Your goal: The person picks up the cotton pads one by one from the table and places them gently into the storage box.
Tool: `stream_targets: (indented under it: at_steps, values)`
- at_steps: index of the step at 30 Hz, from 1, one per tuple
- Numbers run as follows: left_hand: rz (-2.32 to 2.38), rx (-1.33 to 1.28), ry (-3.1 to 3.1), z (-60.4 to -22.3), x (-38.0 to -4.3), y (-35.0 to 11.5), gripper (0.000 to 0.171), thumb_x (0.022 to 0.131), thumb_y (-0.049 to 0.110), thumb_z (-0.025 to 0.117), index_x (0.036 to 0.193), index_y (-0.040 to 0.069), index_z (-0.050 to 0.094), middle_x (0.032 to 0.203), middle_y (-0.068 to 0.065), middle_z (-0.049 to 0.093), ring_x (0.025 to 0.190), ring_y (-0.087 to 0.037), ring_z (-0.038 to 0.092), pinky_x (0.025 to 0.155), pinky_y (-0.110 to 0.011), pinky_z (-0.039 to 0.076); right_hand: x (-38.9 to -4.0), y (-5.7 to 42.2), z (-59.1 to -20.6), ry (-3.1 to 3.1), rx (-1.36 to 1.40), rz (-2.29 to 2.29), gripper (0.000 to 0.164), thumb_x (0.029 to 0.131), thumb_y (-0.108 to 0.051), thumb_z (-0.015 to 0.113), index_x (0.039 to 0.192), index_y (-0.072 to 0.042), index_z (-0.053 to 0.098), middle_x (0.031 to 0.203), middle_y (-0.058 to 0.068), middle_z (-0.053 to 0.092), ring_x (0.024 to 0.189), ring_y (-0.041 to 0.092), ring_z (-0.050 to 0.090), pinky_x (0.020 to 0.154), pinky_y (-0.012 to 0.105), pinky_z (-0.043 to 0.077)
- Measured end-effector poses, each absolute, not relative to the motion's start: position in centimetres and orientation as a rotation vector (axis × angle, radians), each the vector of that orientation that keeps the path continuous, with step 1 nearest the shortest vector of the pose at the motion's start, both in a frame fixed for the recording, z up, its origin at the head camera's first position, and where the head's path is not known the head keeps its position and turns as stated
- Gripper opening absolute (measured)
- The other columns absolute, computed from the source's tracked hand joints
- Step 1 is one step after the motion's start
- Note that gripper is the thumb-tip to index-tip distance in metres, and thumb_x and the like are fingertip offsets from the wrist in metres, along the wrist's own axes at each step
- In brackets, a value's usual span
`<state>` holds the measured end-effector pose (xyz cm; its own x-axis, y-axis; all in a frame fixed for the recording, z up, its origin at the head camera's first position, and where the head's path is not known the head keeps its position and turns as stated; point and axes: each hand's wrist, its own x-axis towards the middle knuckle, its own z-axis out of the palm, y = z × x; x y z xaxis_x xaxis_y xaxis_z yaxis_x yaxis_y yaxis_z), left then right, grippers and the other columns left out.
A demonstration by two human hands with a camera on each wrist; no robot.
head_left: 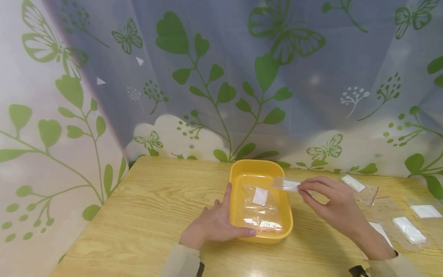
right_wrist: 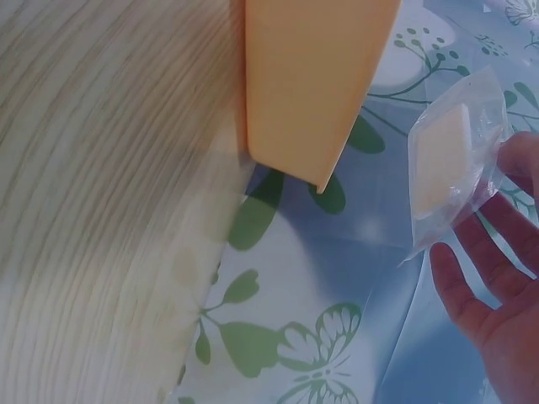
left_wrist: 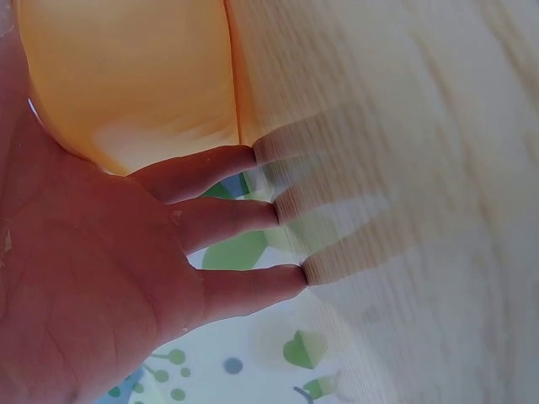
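Observation:
A yellow plastic bin (head_left: 257,167) stands on the table. Along its left side rests my left hand (head_left: 215,226), thumb at the near rim and index finger against the side wall. In the left wrist view, the other fingers (left_wrist: 232,215) reach straight down to the tabletop. My right hand (head_left: 337,206) pinches a small clear plastic bag (head_left: 285,184) by its edge, over the bin's right rim. A flat, pale rectangular piece (right_wrist: 442,164) shows inside that bag in the right wrist view. Inside the bin lies clear plastic packaging (head_left: 261,215) with a white rectangle (head_left: 260,196).
Several more clear bags with white pieces lie at the table's right, among them one bag (head_left: 410,230) near my right wrist and another (head_left: 425,211) farther right. The wood-grain table (head_left: 155,200) ends at a leaf-and-butterfly patterned curtain (head_left: 207,96).

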<state>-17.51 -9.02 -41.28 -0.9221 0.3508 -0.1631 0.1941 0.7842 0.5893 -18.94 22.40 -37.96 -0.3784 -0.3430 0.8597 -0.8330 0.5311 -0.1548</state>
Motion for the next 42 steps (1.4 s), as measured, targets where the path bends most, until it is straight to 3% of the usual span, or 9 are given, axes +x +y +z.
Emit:
stream_targets:
  at_steps: [7, 20, 27, 42]
  values:
    - [0.854, 0.415, 2.712, -41.3, -17.5, -9.0, 0.141, 0.07, 0.081, 0.073, 0.164, 0.023, -0.015, 0.155, -0.027, 0.047, 0.149, -0.048, 0.037, 0.121, -0.069, 0.026, -19.2, 21.4, -38.1, -1.955, 0.97, 0.79, 0.04, 0.103, -0.043, 0.059, 0.09, -0.011, 0.079, 0.088, 0.003, 0.076, 0.088, 0.003, 0.069, 0.089, 0.003, 0.049]
    - [0.836, 0.405, 2.721, -41.2, -17.5, -9.0, 0.141, 0.071, 0.081, 0.072, 0.165, 0.021, -0.014, 0.155, -0.028, 0.046, 0.148, -0.048, 0.037, 0.12, -0.069, 0.026, -19.7, 19.4, -38.5, -1.939, 1.051, 0.841, 0.038, 0.104, -0.04, 0.059, 0.092, -0.01, 0.079, 0.092, 0.002, 0.076, 0.083, 0.016, 0.072, 0.089, 0.006, 0.052]
    - [0.821, 0.408, 2.726, -41.1, -17.4, -8.9, 0.141, 0.071, 0.082, 0.071, 0.165, 0.02, -0.014, 0.156, -0.029, 0.045, 0.148, -0.049, 0.038, 0.119, -0.07, 0.028, -19.9, 18.4, -38.7, -1.936, 1.106, 0.845, 0.036, 0.104, -0.037, 0.059, 0.091, -0.009, 0.078, 0.092, 0.001, 0.075, 0.081, 0.017, 0.072, 0.083, 0.008, 0.054]
    - [0.799, 0.416, 2.73, -41.1, -17.3, -8.9, 0.139, 0.072, 0.083, 0.069, 0.164, 0.021, -0.016, 0.153, -0.031, 0.047, 0.146, -0.048, 0.041, 0.118, -0.069, 0.03, -20.1, 17.0, -39.8, -2.031, 1.207, 0.83, 0.035, 0.105, -0.033, 0.057, 0.092, -0.008, 0.078, 0.097, 0.005, 0.074, 0.086, 0.02, 0.072, 0.086, 0.01, 0.055]
